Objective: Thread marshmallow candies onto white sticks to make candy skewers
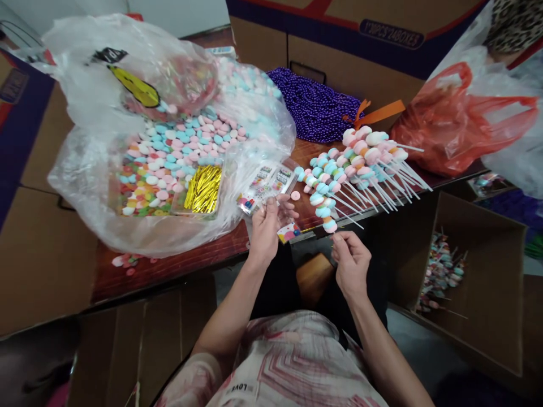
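While left hand (267, 229) pinches printed clear bag (285, 229), right hand (350, 260) grips skewer stick (333, 240); shirt (288, 362) reads "LOVE".

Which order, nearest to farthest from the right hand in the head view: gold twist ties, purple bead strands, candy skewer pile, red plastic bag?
From the right hand:
1. Pile of pastel candy skewers on white sticks, just above the hand on the table edge.
2. Bundle of gold twist ties, to the left, inside the clear bag.
3. Purple bead strands, at the table's back.
4. Red plastic bag, far right.
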